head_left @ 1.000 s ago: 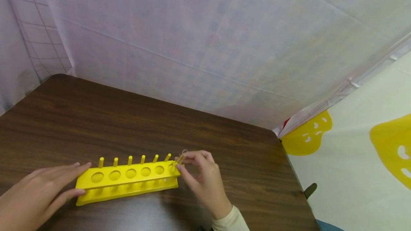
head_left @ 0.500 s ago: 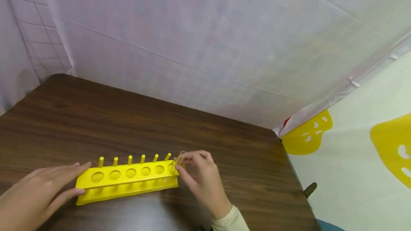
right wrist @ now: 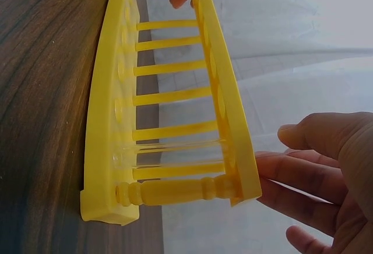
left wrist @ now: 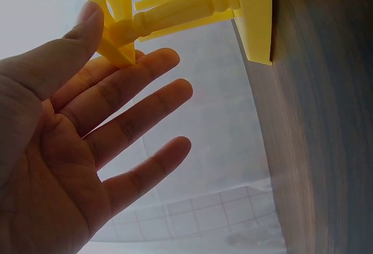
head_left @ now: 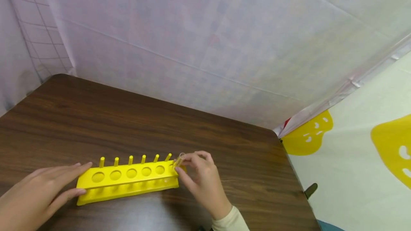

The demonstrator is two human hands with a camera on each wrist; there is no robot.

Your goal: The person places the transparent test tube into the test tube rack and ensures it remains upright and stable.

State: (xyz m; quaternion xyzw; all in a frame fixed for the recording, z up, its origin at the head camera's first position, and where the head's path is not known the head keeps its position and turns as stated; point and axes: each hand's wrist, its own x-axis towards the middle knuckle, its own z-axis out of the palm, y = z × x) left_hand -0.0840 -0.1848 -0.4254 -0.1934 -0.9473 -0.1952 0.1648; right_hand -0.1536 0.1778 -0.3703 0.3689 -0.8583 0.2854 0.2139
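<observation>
A yellow test tube rack [head_left: 128, 194] stands upright on the table, with a row of round holes in its top plate and yellow pegs behind. At its left end, my left hand [head_left: 45, 190] pinches the top plate between thumb and index finger; the other fingers [left wrist: 140, 123] are spread loosely in the left wrist view. A clear test tube [head_left: 180, 158] stands in the rightmost hole, its mouth above the plate. My right hand [head_left: 205, 183] holds this upper end between thumb and fingers. Through the rack's side, the right wrist view shows the tube's lower part [right wrist: 175, 147] reaching the base.
The dark wood-grain table [head_left: 128, 124] extends behind and to the right of the rack. A pale curtain [head_left: 179, 38] hangs along the far edge. At the right hangs a white cloth [head_left: 346, 174] with yellow shapes.
The test tube's mouth has shifted slightly left and down, with the right hand's fingers following a little. The left hand and the rack stay in place.
</observation>
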